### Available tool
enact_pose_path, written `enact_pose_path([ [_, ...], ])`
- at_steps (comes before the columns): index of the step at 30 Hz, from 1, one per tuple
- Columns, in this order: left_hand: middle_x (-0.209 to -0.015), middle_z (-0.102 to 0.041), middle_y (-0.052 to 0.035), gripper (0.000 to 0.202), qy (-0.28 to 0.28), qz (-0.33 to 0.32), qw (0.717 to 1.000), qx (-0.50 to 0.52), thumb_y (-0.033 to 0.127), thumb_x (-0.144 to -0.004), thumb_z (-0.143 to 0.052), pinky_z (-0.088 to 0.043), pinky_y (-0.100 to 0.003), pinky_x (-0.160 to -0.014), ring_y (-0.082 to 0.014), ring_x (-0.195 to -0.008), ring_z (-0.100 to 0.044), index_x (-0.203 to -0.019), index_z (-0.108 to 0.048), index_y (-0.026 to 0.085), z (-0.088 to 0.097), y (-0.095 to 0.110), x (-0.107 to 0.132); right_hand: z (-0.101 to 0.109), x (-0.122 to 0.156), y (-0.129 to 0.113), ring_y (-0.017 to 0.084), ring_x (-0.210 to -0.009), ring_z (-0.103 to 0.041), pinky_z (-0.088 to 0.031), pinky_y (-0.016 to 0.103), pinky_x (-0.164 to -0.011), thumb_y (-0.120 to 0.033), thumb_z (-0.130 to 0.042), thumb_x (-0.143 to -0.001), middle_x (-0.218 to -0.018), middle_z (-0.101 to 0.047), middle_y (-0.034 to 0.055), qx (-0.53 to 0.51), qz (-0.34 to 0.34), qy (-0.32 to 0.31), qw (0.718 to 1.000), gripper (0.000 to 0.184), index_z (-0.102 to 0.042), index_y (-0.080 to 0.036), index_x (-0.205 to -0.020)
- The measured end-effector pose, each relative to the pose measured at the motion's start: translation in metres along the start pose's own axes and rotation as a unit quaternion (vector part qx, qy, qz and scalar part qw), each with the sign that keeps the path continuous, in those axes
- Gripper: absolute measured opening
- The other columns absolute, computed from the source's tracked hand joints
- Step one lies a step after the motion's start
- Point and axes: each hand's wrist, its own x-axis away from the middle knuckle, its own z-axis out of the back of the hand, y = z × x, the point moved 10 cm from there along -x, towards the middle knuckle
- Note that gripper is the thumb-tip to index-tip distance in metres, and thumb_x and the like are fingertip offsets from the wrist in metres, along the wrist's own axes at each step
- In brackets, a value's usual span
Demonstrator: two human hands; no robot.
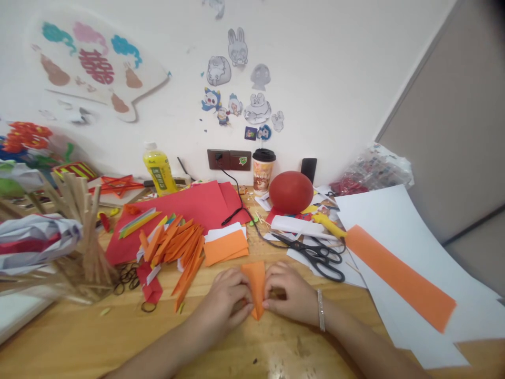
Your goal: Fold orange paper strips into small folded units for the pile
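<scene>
Between my two hands is a small piece of folded orange paper, narrowing to a point at its near end. My left hand grips its left edge, thumb and fingers closed on it. On the other edge, my right hand pinches the paper with thumb and fingertips. Just beyond lie flat orange paper rectangles with white paper under them. A pile of folded orange strips rests to the left of these. Black-handled scissors lie beyond my right hand.
Wooden sticks stand at the left. Red paper, a yellow bottle, a lidded cup and a red balloon are toward the wall. At right, a long orange strip lies on white sheets. A black cable crosses the table.
</scene>
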Motion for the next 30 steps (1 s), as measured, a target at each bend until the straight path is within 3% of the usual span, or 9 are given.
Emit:
enact_pose_path([
  [10,-0.081,-0.054,-0.0038,0.009,-0.001,0.087,0.996,-0.035,0.018,-0.076,-0.055,-0.04,-0.032,-0.071,-0.0201,-0.08,-0.05,-0.067,-0.056,0.018,-0.005,-0.009,-0.002,-0.007,0.001,0.007,0.016,-0.079,-0.048,-0.033,0.028,-0.072,-0.017,-0.073,-0.065,-0.075,-0.056,-0.0019,0.034,-0.048,0.0,0.998,0.013,-0.06,-0.019,-0.065],
  [20,-0.083,-0.052,-0.005,0.013,0.001,0.147,0.978,-0.149,0.025,-0.076,-0.059,-0.039,-0.036,-0.07,-0.0234,-0.082,-0.048,-0.066,-0.055,0.018,-0.007,-0.016,0.003,-0.008,0.002,0.002,0.015,-0.079,-0.045,-0.031,0.028,-0.071,-0.018,-0.068,-0.07,-0.076,-0.051,-0.002,0.064,-0.068,0.009,0.996,0.014,-0.054,-0.018,-0.068],
  [30,-0.083,-0.052,-0.0045,0.011,-0.025,0.158,0.972,-0.171,0.025,-0.077,-0.058,-0.039,-0.036,-0.072,-0.0232,-0.083,-0.048,-0.068,-0.056,0.018,-0.009,-0.017,0.001,-0.012,0.007,0.003,0.018,-0.084,-0.043,-0.03,0.031,-0.076,-0.033,-0.077,-0.056,-0.083,-0.048,-0.0027,0.091,-0.105,0.007,0.99,0.033,-0.052,-0.021,-0.075],
])
